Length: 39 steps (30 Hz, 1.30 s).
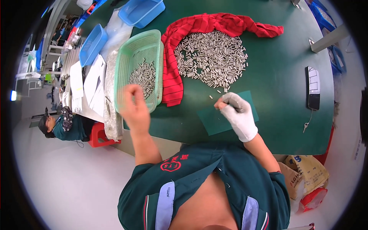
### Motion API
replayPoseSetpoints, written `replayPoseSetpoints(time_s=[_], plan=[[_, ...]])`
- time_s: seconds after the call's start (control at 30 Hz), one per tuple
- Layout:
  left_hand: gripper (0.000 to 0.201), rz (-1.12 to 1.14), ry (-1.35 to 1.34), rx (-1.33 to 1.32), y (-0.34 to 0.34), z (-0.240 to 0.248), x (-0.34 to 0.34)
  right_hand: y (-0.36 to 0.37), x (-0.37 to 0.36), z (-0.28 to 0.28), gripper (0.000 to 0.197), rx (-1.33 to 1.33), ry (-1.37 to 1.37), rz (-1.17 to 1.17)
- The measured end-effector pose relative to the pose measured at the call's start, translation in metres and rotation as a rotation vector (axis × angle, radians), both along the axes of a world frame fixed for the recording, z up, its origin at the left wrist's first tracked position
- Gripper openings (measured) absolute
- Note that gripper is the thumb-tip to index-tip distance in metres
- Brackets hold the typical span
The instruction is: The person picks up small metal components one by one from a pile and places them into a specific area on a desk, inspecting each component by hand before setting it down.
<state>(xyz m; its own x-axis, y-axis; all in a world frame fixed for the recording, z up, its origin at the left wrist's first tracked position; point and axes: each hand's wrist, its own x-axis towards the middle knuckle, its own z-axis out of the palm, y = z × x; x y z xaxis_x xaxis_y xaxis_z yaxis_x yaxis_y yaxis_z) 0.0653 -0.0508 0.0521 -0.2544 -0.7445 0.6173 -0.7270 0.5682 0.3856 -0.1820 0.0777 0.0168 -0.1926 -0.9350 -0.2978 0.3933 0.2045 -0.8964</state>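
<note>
My left hand (135, 109), bare and smeared by motion, is over the near end of a light green perforated plastic basket (119, 78). Inside that basket lies a heap of small silvery metal cylinders (143, 76). My right hand (238, 115) wears a white glove with bare fingertips showing. Its thumb and fingers are pinched together above a thin green sheet (214, 120); what they hold, if anything, is too small to make out. Just beyond it a few loose cylinders (211, 97) lie apart from a large pile of metal cylinders (214, 57).
A red striped cloth (173, 84) curves around the pile on the green table (280, 115). Blue trays (142, 14) and papers (94, 82) lie to the left. A phone (313, 88) with a key on a cord is at the right. Another person (69, 126) sits far left.
</note>
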Motion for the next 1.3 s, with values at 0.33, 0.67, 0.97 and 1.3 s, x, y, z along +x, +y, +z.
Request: replayPoseSetpoints(time_s=[0.33, 0.67, 0.97, 1.3], plan=[[0.016, -0.581, -0.138, 0.276, 0.01, -0.045, -0.076, 0.003, -0.007, -0.011, 0.024, -0.125, -0.133, -0.164], [0.016, -0.684, -0.272, 0.312, 0.011, -0.074, -0.096, -0.003, -0.005, -0.017, 0.039, -0.243, -0.271, -0.244], [0.016, -0.623, -0.195, 0.399, 0.05, -0.064, -0.092, -0.008, -0.013, -0.021, 0.056, -0.379, -0.481, -0.253], [0.017, -0.603, -0.231, 0.383, 0.059, -0.066, -0.093, -0.011, -0.01, -0.017, 0.054, -0.32, -0.53, -0.231]])
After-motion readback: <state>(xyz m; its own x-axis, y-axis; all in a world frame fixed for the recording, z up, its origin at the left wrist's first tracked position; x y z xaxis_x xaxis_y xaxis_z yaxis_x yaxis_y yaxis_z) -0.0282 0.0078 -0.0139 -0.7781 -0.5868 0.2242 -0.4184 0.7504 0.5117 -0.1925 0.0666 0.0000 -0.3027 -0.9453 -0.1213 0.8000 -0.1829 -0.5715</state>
